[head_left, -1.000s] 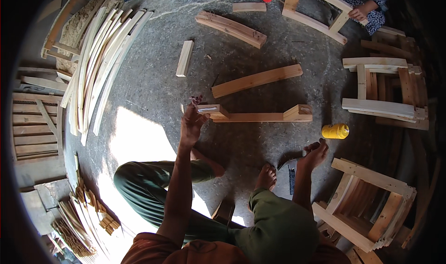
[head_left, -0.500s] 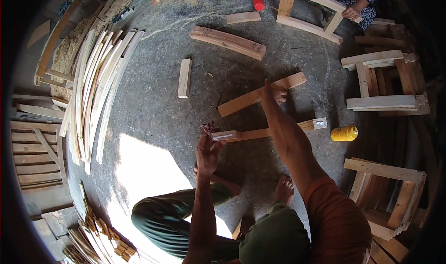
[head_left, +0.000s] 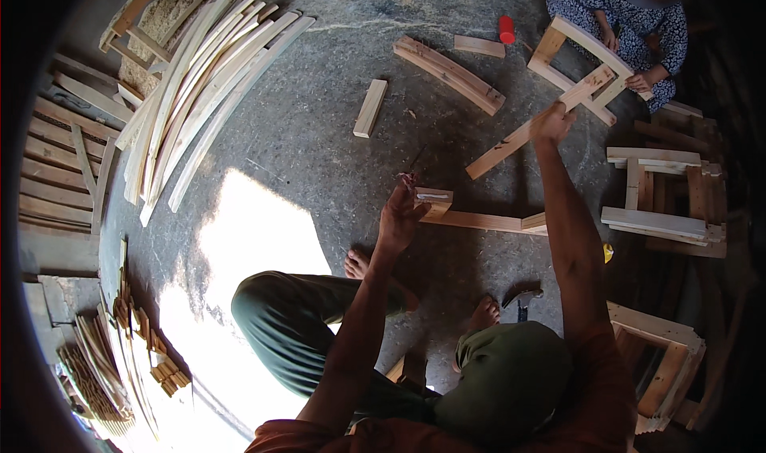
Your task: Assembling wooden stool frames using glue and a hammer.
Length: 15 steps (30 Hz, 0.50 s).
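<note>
Item: your right hand [head_left: 552, 124], fingers wrapped round a wooden plank [head_left: 511, 144], held slantwise; in this view its far end overlaps a wooden frame [head_left: 590, 42] gripped by a co-worker's hand [head_left: 641, 81].
Item: your left hand [head_left: 397, 223], fingers curled in on a small dark-red bundle [head_left: 409, 179], perhaps cloth, too small to be sure.
Item: three-piece wooden assembly [head_left: 487, 221], beside your left hand; long rail, block at each end, white streak on the left block.
Item: hammer [head_left: 523, 295], near your right foot [head_left: 485, 313].
Item: yellow bottle [head_left: 608, 253], mostly hidden behind your right forearm.
Item: red cylinder [head_left: 507, 29], on the floor [head_left: 319, 118].
</note>
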Each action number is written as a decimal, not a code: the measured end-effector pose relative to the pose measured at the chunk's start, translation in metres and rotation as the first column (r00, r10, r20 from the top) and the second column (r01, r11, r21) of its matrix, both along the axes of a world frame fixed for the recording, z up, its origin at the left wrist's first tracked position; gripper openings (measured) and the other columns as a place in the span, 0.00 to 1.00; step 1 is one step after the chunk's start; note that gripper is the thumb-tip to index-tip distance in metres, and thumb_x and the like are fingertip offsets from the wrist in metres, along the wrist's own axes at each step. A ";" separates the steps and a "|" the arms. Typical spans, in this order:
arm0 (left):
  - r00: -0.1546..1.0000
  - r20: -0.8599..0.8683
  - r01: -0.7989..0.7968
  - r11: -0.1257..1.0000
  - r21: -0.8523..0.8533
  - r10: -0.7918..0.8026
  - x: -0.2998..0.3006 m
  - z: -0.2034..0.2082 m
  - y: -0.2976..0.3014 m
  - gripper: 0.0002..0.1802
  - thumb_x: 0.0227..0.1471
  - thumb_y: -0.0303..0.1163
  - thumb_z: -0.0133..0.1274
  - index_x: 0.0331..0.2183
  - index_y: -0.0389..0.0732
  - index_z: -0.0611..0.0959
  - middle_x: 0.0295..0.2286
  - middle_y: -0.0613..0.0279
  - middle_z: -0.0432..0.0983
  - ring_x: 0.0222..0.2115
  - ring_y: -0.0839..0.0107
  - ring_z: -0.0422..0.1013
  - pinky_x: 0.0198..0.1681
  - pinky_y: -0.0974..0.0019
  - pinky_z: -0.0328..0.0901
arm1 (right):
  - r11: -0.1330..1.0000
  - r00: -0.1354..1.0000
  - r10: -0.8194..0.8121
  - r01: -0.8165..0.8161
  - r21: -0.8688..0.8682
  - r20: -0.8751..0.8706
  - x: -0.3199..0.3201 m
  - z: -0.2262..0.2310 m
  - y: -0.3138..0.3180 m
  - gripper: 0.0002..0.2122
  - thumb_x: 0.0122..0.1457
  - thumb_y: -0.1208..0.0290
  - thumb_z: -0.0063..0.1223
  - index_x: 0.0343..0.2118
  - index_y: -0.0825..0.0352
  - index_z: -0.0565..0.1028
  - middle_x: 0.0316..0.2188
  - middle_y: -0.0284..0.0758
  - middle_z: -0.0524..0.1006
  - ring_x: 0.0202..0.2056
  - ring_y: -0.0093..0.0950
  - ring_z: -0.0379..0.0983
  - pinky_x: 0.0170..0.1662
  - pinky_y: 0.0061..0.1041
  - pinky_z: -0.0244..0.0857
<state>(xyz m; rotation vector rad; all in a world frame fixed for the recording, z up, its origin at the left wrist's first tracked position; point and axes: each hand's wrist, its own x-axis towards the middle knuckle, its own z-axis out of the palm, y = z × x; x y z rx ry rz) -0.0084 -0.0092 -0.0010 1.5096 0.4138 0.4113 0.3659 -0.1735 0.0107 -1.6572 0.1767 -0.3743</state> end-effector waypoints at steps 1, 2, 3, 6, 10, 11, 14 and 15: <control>0.999 0.035 0.014 0.999 -0.029 -0.013 0.001 -0.002 0.001 0.38 0.53 0.19 0.57 0.63 0.41 0.63 0.59 0.56 0.66 0.56 0.68 0.66 0.56 0.65 0.64 | 1.000 1.000 0.023 -0.023 -0.003 -0.004 0.003 0.027 0.000 0.30 0.59 0.57 0.47 0.60 0.71 0.61 0.51 0.51 0.71 0.50 0.46 0.71 0.55 0.40 0.63; 0.999 0.034 0.008 0.999 -0.052 -0.006 0.003 -0.005 0.001 0.38 0.53 0.19 0.57 0.63 0.41 0.63 0.59 0.56 0.66 0.56 0.68 0.66 0.56 0.65 0.64 | 0.983 0.986 0.124 -0.138 0.122 0.115 0.005 0.055 0.001 0.28 0.59 0.56 0.48 0.57 0.72 0.64 0.47 0.48 0.72 0.46 0.42 0.72 0.52 0.38 0.64; 0.996 0.086 0.000 0.991 -0.131 0.012 0.004 -0.008 0.001 0.38 0.53 0.19 0.57 0.63 0.41 0.63 0.60 0.56 0.65 0.58 0.69 0.65 0.57 0.65 0.63 | 0.942 0.961 0.197 -0.240 0.234 0.195 0.002 0.080 0.000 0.28 0.59 0.56 0.49 0.55 0.72 0.65 0.44 0.46 0.73 0.44 0.40 0.72 0.50 0.37 0.65; 0.994 0.104 -0.007 0.992 -0.123 0.020 0.009 -0.016 0.003 0.39 0.52 0.18 0.58 0.63 0.40 0.63 0.61 0.57 0.63 0.60 0.69 0.62 0.58 0.66 0.62 | 0.902 0.918 0.350 -0.384 0.196 0.186 -0.016 0.155 0.001 0.30 0.58 0.54 0.57 0.57 0.69 0.64 0.42 0.40 0.74 0.41 0.29 0.73 0.46 0.29 0.68; 0.984 0.178 -0.011 0.999 -0.045 0.019 0.014 -0.024 0.004 0.38 0.52 0.16 0.57 0.63 0.39 0.63 0.61 0.57 0.63 0.61 0.69 0.60 0.58 0.65 0.62 | 0.609 0.609 0.793 -0.793 -0.020 -0.010 -0.072 0.215 -0.012 0.33 0.56 0.59 0.63 0.60 0.71 0.62 0.41 0.38 0.75 0.38 0.24 0.73 0.38 0.25 0.70; 0.983 0.179 -0.017 0.997 -0.079 0.031 0.015 -0.026 0.005 0.38 0.52 0.16 0.57 0.63 0.39 0.63 0.61 0.57 0.63 0.61 0.69 0.60 0.58 0.65 0.62 | 0.615 0.615 0.788 -0.788 -0.025 -0.011 -0.087 0.221 -0.015 0.33 0.56 0.59 0.63 0.60 0.71 0.62 0.41 0.38 0.75 0.38 0.24 0.73 0.38 0.25 0.70; 0.947 0.318 0.059 0.956 -0.289 0.038 0.017 -0.029 0.008 0.35 0.53 0.17 0.57 0.61 0.40 0.66 0.52 0.61 0.72 0.51 0.72 0.69 0.54 0.65 0.66 | 0.260 0.319 0.892 -0.941 -0.215 -0.320 -0.130 0.223 -0.025 0.32 0.57 0.60 0.61 0.60 0.70 0.64 0.42 0.38 0.76 0.41 0.25 0.73 0.44 0.26 0.68; 0.948 0.316 0.053 0.959 -0.277 0.039 0.018 -0.029 0.010 0.34 0.53 0.17 0.57 0.60 0.40 0.67 0.49 0.62 0.73 0.49 0.72 0.70 0.53 0.64 0.68 | 0.169 0.274 0.899 -0.936 -0.308 -0.340 -0.142 0.220 -0.027 0.31 0.57 0.61 0.61 0.60 0.69 0.64 0.42 0.39 0.76 0.42 0.25 0.73 0.46 0.26 0.67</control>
